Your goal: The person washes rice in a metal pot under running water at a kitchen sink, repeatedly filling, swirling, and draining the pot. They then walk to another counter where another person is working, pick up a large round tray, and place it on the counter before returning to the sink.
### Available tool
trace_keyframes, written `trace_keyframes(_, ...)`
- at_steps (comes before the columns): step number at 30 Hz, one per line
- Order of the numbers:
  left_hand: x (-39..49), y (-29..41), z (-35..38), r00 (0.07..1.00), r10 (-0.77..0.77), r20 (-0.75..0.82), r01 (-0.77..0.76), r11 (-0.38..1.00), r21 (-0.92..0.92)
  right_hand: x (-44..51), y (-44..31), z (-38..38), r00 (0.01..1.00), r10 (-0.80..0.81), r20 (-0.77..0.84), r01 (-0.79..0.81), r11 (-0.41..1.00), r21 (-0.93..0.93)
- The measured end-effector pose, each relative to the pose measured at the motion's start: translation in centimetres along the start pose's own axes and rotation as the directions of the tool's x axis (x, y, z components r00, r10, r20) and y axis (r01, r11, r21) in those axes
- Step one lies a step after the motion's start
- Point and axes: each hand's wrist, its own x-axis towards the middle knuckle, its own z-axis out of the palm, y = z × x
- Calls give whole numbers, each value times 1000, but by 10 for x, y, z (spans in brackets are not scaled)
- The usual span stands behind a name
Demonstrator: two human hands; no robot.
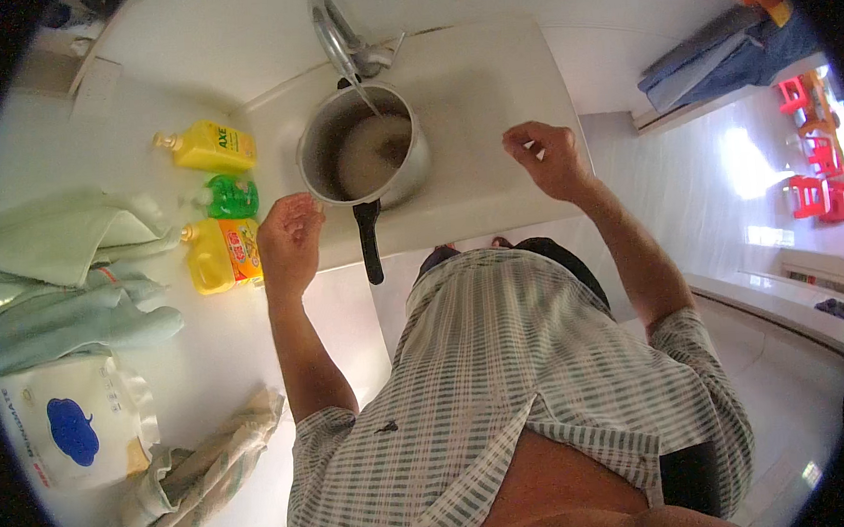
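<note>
A metal pot (421, 147) with a black long handle (369, 246) rests in a pale sink (477, 101). A thin stream of water (367, 99) falls into it from a chrome faucet (332, 37). Inside, the pot holds cloudy liquid (372, 154); what lies beneath is unclear. My left hand (292, 239), its fingers half curled and holding nothing visible, is beside the pot's near-left rim. Whether it touches the rim cannot be told. Over the sink's right side, my right hand (547, 158) is loosely closed, thumb against fingers, with nothing seen in it.
Left of the sink stand a yellow AXE pump bottle (215, 147), a green bottle (233, 197) and a yellow-orange bottle (222, 254). Cloths (65, 242) and a tissue pack (76, 422) are farther left. Blue denim fabric (729, 63) and red stools (809, 195) appear at right.
</note>
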Motion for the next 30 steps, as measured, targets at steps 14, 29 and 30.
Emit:
trace_keyframes(14,-4,-59,2,940,-218,-261,251,963,98,-51,86,27,975,223,3,-222,975,-17)
trace_keyframes(29,-4,-117,27,923,-239,-302,316,918,240,11,-2,22,950,-208,233,-77,566,821)
trace_keyframes(30,-4,-134,30,929,-256,-268,315,926,207,14,18,48,983,-43,178,-44,889,455)
